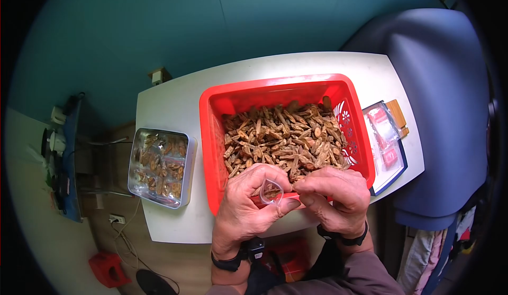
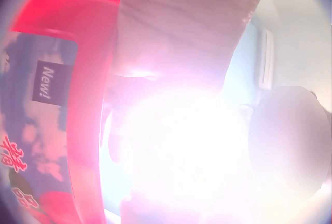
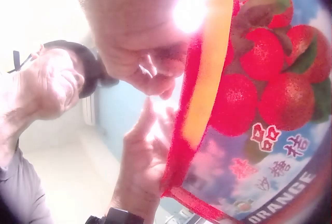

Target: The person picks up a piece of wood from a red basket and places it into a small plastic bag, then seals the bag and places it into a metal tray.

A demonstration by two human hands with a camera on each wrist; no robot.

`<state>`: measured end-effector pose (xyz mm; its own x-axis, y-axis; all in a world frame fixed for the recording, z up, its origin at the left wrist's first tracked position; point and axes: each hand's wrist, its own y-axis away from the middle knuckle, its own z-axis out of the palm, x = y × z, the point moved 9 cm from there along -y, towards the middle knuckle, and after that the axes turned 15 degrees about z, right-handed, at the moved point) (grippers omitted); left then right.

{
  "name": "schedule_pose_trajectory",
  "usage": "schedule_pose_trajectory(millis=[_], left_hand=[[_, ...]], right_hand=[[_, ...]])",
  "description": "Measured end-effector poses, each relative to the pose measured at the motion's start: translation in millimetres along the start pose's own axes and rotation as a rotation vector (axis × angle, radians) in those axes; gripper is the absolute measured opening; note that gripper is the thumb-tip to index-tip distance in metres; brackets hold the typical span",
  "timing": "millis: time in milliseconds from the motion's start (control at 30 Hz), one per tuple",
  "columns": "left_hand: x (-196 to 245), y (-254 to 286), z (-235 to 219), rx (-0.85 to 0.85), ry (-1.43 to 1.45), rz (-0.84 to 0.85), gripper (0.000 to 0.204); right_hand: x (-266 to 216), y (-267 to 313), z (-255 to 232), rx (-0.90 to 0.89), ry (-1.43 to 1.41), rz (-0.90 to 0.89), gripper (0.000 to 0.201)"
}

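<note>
A small clear plastic bag point(image 1: 271, 191), its mouth spread and a few brown pieces inside, is held between the thumb and index finger of my left hand point(image 1: 246, 202). My right hand point(image 1: 341, 197) meets it at the bag's right side, fingers curled and thumb near the index fingertip in a pinch; the fingers cover what lies between them. Both hands are over the near rim of a red plastic basket point(image 1: 209, 136). Dried brown root slices point(image 1: 286, 136) fill the basket. In the left wrist view, glare washes out the hand's work.
A tin point(image 1: 193, 176) of filled little bags point(image 1: 161, 165) stands left on the white table point(image 1: 174, 226). To the right lies a tray with clear, red-marked bags point(image 1: 383, 131), beside a wooden block point(image 1: 397, 116). A blue-covered object point(image 1: 439, 110) flanks the table.
</note>
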<state>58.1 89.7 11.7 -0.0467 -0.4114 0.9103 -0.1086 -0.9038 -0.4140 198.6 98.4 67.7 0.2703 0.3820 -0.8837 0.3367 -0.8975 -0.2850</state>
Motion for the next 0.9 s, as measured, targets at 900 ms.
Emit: schedule_pose_trajectory(millis=[900], left_hand=[[-7.8,5.0,5.8,-0.166,-0.107,-0.182,0.023]], right_hand=[[4.0,1.9,17.2,-0.157,0.179,-0.039,0.037]])
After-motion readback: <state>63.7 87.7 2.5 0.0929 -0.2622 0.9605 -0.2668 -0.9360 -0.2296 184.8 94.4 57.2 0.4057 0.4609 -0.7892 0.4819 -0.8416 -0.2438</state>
